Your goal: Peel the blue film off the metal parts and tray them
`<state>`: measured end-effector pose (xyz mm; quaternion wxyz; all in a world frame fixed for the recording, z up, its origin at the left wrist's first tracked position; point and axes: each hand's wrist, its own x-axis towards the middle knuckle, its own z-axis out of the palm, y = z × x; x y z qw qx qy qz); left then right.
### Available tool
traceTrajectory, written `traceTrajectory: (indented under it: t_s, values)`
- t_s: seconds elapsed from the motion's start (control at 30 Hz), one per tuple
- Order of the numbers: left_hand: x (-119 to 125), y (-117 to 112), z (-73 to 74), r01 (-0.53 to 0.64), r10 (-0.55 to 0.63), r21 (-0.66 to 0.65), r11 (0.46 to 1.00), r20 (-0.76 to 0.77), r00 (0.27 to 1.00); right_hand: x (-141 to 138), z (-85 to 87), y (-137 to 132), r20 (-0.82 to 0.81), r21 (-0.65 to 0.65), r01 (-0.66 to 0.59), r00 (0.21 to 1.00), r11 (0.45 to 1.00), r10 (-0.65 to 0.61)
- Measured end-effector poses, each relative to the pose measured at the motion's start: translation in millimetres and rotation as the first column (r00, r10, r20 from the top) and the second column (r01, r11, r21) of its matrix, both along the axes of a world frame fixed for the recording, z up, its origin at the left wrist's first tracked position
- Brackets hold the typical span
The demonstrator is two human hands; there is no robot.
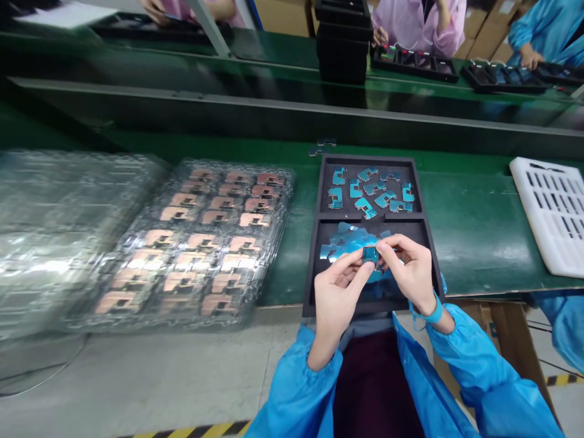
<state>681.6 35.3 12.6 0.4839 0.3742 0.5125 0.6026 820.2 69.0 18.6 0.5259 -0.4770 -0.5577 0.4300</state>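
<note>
My left hand (337, 289) pinches a small circuit board (370, 254) with a blue face between thumb and fingers. At the board's right edge, the thumb and forefinger of my right hand (408, 267) are pressed together on it. Both hands are over the near compartment of a black two-part tray (424, 237). Beneath them lies a heap of blue film pieces (349, 240), partly hidden by my hands. Several loose blue-faced circuit boards (365, 207) are spread across the far compartment. A blue wrist strap (433, 313) circles my right wrist.
Left on the green bench (479, 213) is a clear plastic tray (182, 228) of copper-coloured boards, beside another clear tray (59, 237). Two small parts (322, 146) lie behind the black tray. A white slotted rack (552, 213) stands right. Co-workers sit across a raised ledge (274, 100).
</note>
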Motion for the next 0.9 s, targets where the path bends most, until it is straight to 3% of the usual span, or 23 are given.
traceTrajectory:
  t_s: [0.1, 0.2, 0.33, 0.43, 0.6, 0.73, 0.9]
  values:
    - [0.0, -1.1, -2.7, -0.023, 0.025, -0.057, 0.998, 0.035, 0.999, 2.4, 0.6, 0.5, 0.094, 0.094, 0.011, 0.995, 0.995, -0.02]
    - [0.8, -1.9, -6.1, -0.071, 0.071, -0.047, 0.996, 0.017, 0.997, 7.9, 4.6, 0.3, 0.245, 0.234, -0.068, 0.97, 0.97, 0.009]
    - [1.9, -2.7, -6.5, -0.081, 0.088, 0.092, 0.992, -0.07, 0.994, 15.5, 9.0, -0.5, 0.447, 0.492, -0.133, 0.887, 0.86, -0.119]
    - [-0.4, -5.6, -4.3, -0.007, 0.011, 0.072, 0.997, -0.059, 0.998, 18.3, 8.6, -1.0, 0.501, 0.604, -0.133, 0.831, 0.786, -0.243]
    - [-8.5, -13.2, -4.4, 0.148, -0.138, -0.111, 0.983, 0.093, 0.986, 21.6, 6.8, -4.9, 0.504, 0.707, -0.132, 0.783, 0.695, -0.364]
    - [-9.4, -14.6, -3.6, 0.239, -0.19, -0.138, 0.961, 0.298, 0.936, 30.3, 7.3, -12.1, 0.57, 0.762, -0.272, 0.712, 0.587, -0.41]
    - [-8.6, -11.5, 0.3, 0.304, -0.206, -0.12, 0.945, 0.505, 0.839, 40.5, 7.9, -19.6, 0.697, 0.677, -0.429, 0.635, 0.598, -0.334]
